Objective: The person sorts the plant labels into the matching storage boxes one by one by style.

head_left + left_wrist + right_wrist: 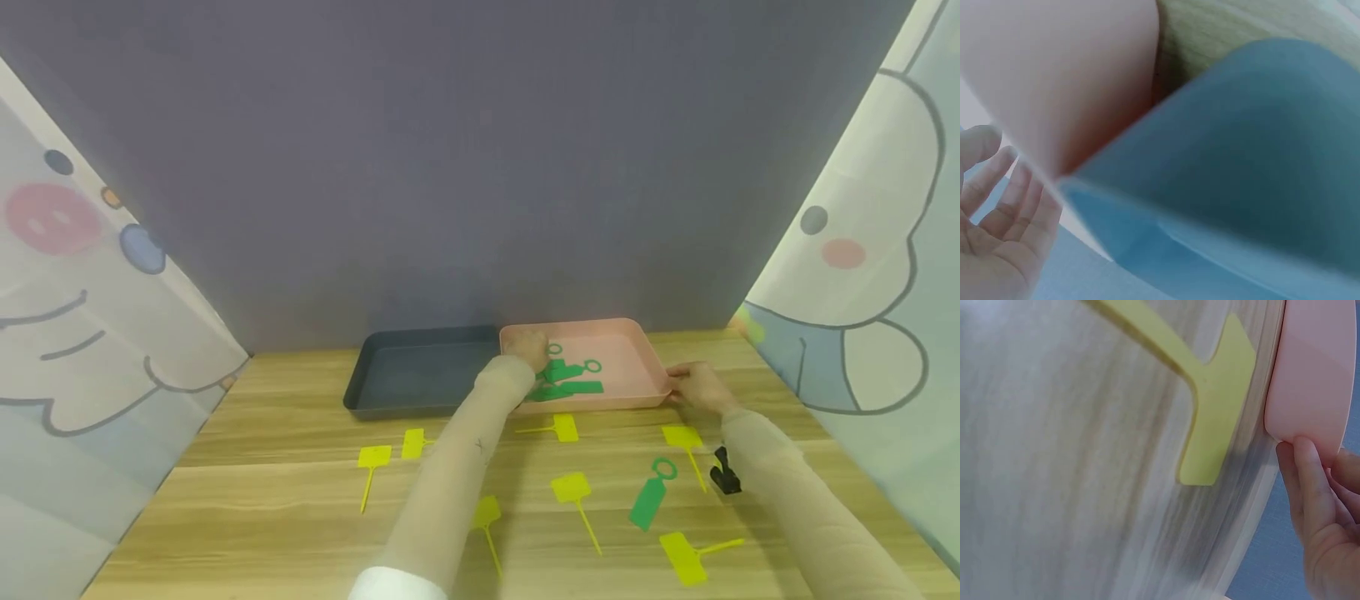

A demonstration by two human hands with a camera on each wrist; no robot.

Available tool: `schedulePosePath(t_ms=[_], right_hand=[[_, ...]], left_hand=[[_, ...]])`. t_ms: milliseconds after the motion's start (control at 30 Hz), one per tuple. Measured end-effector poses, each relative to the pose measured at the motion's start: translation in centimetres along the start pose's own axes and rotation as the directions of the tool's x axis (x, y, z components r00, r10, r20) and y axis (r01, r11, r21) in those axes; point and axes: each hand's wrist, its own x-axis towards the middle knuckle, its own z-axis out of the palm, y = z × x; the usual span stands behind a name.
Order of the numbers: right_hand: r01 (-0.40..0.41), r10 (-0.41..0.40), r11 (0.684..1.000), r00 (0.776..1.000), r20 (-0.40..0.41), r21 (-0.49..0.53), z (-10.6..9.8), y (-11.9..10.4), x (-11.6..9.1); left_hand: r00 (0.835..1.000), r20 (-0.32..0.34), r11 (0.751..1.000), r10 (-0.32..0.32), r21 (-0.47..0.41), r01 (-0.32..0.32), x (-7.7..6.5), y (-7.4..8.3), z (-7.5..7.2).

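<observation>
A pink tray (615,358) stands against the back wall with several green tags (581,387) in its left part. My left hand (528,346) is at its left end; in the left wrist view the fingers of that hand (1013,231) reach the tray's edge, loosely extended, their tips partly hidden. At the right end, my right hand (699,387) pinches the tray's corner between thumb and fingers, clearest in the right wrist view (1329,519). A dark blue-grey tray (420,375) adjoins the pink one on the left.
Several yellow tags (572,486) with thin stems are scattered over the wooden table (262,483). One green tag (648,503) lies among them. A small black object (725,475) is beside the right forearm. Printed cartoon panels (847,275) flank both sides.
</observation>
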Motion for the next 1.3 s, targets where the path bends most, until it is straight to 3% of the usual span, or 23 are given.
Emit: schedulePosePath(t_ms=[67, 167, 367, 533, 700, 800, 1000, 1300], right_hand=[[0.004, -0.004, 1.0, 1.0, -0.003, -0.011, 0.1, 0.0, 0.0], [0.004, -0.004, 1.0, 1.0, -0.002, -0.019, 0.1, 0.0, 0.0], [-0.004, 0.005, 1.0, 1.0, 0.004, -0.017, 0.0, -0.2, -0.3], [0.004, -0.004, 1.0, 1.0, 0.002, -0.019, 0.1, -0.1, -0.3], [0.014, -0.014, 1.0, 1.0, 0.002, -0.022, 0.0, -0.1, -0.3], [0.016, -0.016, 1.0, 1.0, -0.001, -0.026, 0.0, 0.0, -0.3], [0.021, -0.02, 0.999, 1.0, 0.004, -0.032, -0.2, 0.0, -0.5], [0.028, -0.027, 0.999, 1.0, 0.01, -0.032, -0.2, -0.1, -0.3]], left_hand=[[1.0, -0.004, 1.0, 0.008, 0.03, -0.008, -0.1, -0.1, 0.0], [1.0, 0.007, 1.0, 0.018, -0.006, -0.018, -0.3, -0.1, -0.2], [0.998, 0.047, 0.987, 0.048, -0.154, -0.04, -2.3, 0.3, -1.4], [0.995, 0.026, 0.953, 0.092, -0.29, -0.081, -3.7, 0.7, -1.7], [0.984, -0.029, 0.951, 0.177, -0.255, -0.178, -5.0, 1.3, -2.2], [0.979, -0.045, 0.951, 0.201, -0.229, -0.206, -5.9, 1.6, -2.4], [0.975, -0.01, 0.948, 0.221, -0.233, -0.217, -8.0, 3.0, -2.6], [0.951, 0.082, 0.92, 0.298, -0.289, -0.264, -11.2, 5.8, -2.5]])
